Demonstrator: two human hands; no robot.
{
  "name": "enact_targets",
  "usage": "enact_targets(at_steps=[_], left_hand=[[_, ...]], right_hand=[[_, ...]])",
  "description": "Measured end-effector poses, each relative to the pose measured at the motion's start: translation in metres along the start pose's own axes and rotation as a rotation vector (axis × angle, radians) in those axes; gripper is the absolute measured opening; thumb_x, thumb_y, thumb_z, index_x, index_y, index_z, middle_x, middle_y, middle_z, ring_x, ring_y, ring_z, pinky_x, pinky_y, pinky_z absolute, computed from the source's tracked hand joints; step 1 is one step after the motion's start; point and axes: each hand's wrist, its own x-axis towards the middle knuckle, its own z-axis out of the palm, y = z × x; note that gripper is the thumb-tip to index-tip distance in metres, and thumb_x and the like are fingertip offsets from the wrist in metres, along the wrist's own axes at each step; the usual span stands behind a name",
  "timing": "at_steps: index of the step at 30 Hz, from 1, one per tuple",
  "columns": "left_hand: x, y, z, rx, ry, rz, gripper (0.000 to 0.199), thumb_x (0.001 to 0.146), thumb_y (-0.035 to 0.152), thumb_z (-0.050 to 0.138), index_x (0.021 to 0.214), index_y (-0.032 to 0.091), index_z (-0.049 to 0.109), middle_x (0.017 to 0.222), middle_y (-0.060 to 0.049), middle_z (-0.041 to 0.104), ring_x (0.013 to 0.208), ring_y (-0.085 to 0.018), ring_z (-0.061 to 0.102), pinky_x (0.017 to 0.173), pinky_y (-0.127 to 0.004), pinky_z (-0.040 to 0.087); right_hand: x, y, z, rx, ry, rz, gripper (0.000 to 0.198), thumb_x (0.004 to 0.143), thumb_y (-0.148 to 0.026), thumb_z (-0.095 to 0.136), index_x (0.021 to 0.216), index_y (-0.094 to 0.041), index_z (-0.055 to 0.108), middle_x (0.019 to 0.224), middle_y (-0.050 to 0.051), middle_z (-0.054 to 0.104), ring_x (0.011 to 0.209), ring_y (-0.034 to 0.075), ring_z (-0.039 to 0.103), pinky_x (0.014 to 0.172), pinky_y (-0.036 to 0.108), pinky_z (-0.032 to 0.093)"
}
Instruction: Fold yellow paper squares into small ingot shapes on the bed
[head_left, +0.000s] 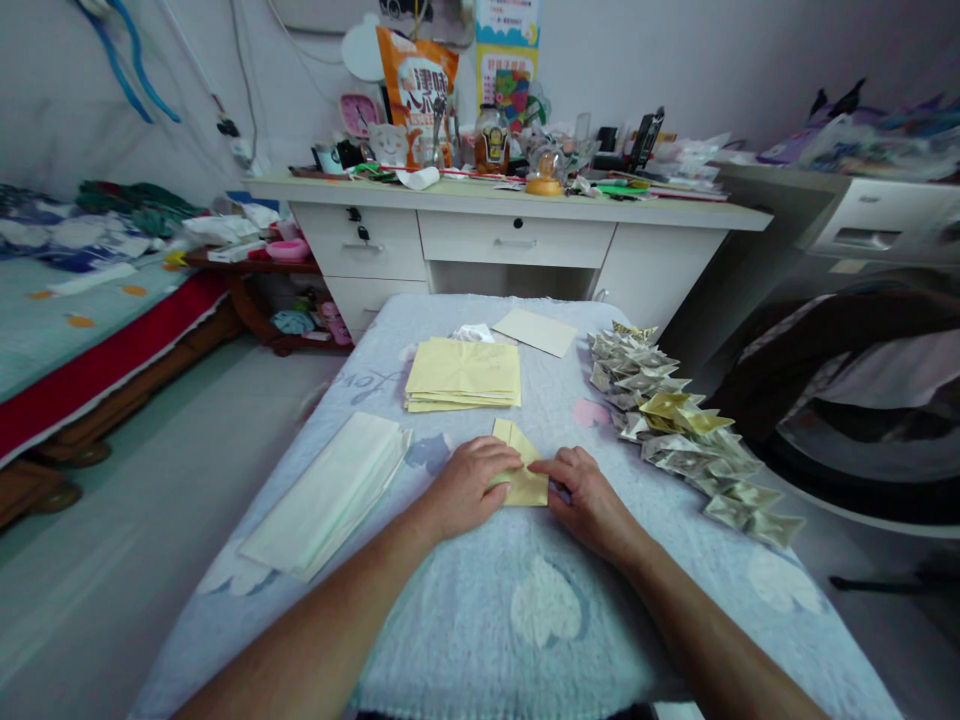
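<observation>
A small sheet of yellow paper [531,490], partly folded, lies on the cloth-covered table in front of me. My left hand [474,487] rests over its left side, fingers together and thumb near the lower edge, holding it. At the right edge, my right hand [583,497] pinches the paper with index finger and thumb, the other fingers curled. Part of the paper is hidden beneath my left fingers. Just beyond is a stack of yellow paper [463,372]. To the left lies a bundle of long pale folded sheets [326,495].
Rows of folded paper pieces [675,425], grey with some yellow, run along the table's right side. A pale card [535,331] and a crumpled white tissue [473,333] lie at the far end. Behind stands a cluttered white desk [517,222]; a washing machine [862,230] is at right.
</observation>
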Motion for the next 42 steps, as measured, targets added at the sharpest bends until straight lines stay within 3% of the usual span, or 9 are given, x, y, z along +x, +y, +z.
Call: enact_targets(at_steps=[5,9,11,15,18,23,33,42], left_hand=[[-0.002,0.000,-0.003,-0.006,-0.030,0.009,0.032,0.076,0.031,0.066,0.108,0.024,0.064,0.120,-0.006,0.062,0.119,-0.023,0.048,0.105,-0.042,0.034],[-0.006,0.005,-0.005,0.008,-0.074,0.011,0.060,0.056,0.055,0.079,0.105,0.024,0.064,0.128,-0.009,0.057,0.128,-0.031,0.040,0.107,-0.047,0.031],[-0.008,0.008,-0.004,0.025,-0.073,0.013,0.055,0.055,0.052,0.080,0.099,0.023,0.065,0.128,-0.008,0.057,0.130,-0.031,0.039,0.107,-0.047,0.031],[-0.010,0.011,-0.003,0.066,-0.067,0.001,0.009,0.078,0.031,0.066,0.081,0.022,0.066,0.121,-0.005,0.062,0.128,-0.025,0.044,0.106,-0.042,0.034],[-0.011,0.009,-0.003,0.085,-0.084,-0.005,0.013,0.083,0.026,0.057,0.074,0.020,0.065,0.121,-0.006,0.063,0.126,-0.023,0.046,0.106,-0.040,0.035],[-0.011,0.005,-0.004,0.060,-0.091,-0.011,0.013,0.080,0.022,0.060,0.067,0.019,0.062,0.123,-0.005,0.062,0.126,-0.022,0.046,0.107,-0.038,0.035],[-0.004,0.013,0.001,-0.075,0.099,-0.117,0.015,0.083,0.022,0.057,0.068,0.019,0.059,0.102,-0.003,0.068,0.102,-0.016,0.058,0.093,-0.032,0.044],[-0.004,0.007,0.010,-0.039,0.158,-0.164,0.016,0.072,0.011,0.061,0.059,0.018,0.055,0.099,-0.002,0.069,0.098,-0.017,0.059,0.091,-0.033,0.043]], right_hand=[[0.001,0.006,0.003,-0.043,0.056,-0.028,0.031,0.074,-0.006,0.060,0.098,-0.023,0.069,0.108,0.007,0.058,0.101,0.022,0.049,0.085,0.037,0.038],[0.001,0.003,0.002,0.021,0.008,-0.085,0.018,0.079,-0.007,0.059,0.087,-0.021,0.067,0.095,0.004,0.066,0.093,0.018,0.053,0.084,0.035,0.037],[0.001,-0.001,0.001,0.049,-0.014,-0.099,0.016,0.081,-0.009,0.058,0.087,-0.021,0.066,0.089,0.002,0.066,0.091,0.017,0.054,0.083,0.034,0.036],[0.001,-0.008,-0.001,0.127,-0.067,-0.126,0.007,0.084,-0.016,0.060,0.084,-0.022,0.064,0.081,0.000,0.065,0.086,0.016,0.054,0.082,0.032,0.035],[0.001,-0.007,-0.004,0.145,-0.075,-0.074,0.002,0.083,-0.021,0.063,0.084,-0.021,0.063,0.086,0.001,0.064,0.089,0.017,0.053,0.084,0.033,0.034],[0.000,-0.002,-0.006,0.103,-0.072,0.034,0.004,0.078,-0.020,0.068,0.078,-0.022,0.064,0.098,0.002,0.060,0.098,0.020,0.049,0.086,0.035,0.033],[0.004,-0.006,-0.003,0.038,-0.096,0.123,0.004,0.082,-0.022,0.064,0.078,-0.021,0.064,0.095,0.002,0.057,0.096,0.019,0.047,0.083,0.034,0.032],[0.004,-0.005,-0.005,0.061,-0.100,0.130,0.006,0.078,-0.017,0.065,0.081,-0.021,0.064,0.096,0.002,0.057,0.095,0.019,0.047,0.083,0.033,0.032]])
